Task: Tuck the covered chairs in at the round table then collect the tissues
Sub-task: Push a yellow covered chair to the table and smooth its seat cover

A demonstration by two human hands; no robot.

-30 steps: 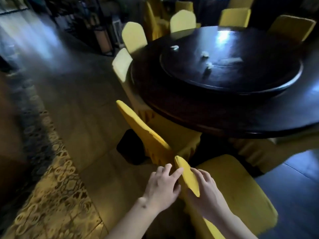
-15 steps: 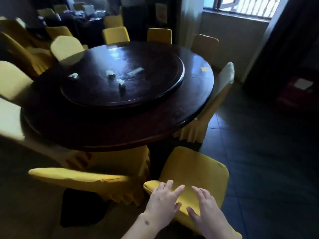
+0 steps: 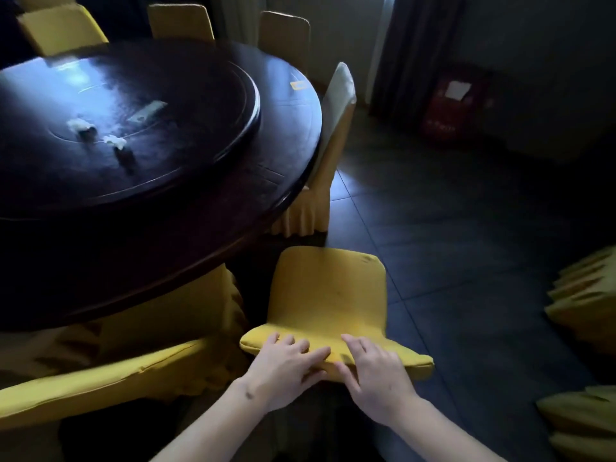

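A yellow-covered chair (image 3: 328,291) stands just off the near right edge of the dark round table (image 3: 186,228), its seat outside the tabletop. My left hand (image 3: 283,365) and my right hand (image 3: 373,371) both grip the top of its backrest, fingers curled over the front. Two crumpled white tissues (image 3: 80,125) (image 3: 115,141) lie on the turntable (image 3: 173,135) in the table's middle. Another yellow chair (image 3: 100,375) sits to the left, its seat under the table.
More covered chairs ring the table: one at its right edge (image 3: 333,128) and several along the far side (image 3: 180,25). A yellow card (image 3: 297,85) lies on the table's far rim. Folded yellow covers (image 3: 586,308) lie at the right on the dark tiled floor. A red box (image 3: 450,105) stands by the curtain.
My view has swung right around the table. Both hands stay on the same chair's backrest, which now faces me squarely and closer to the table.
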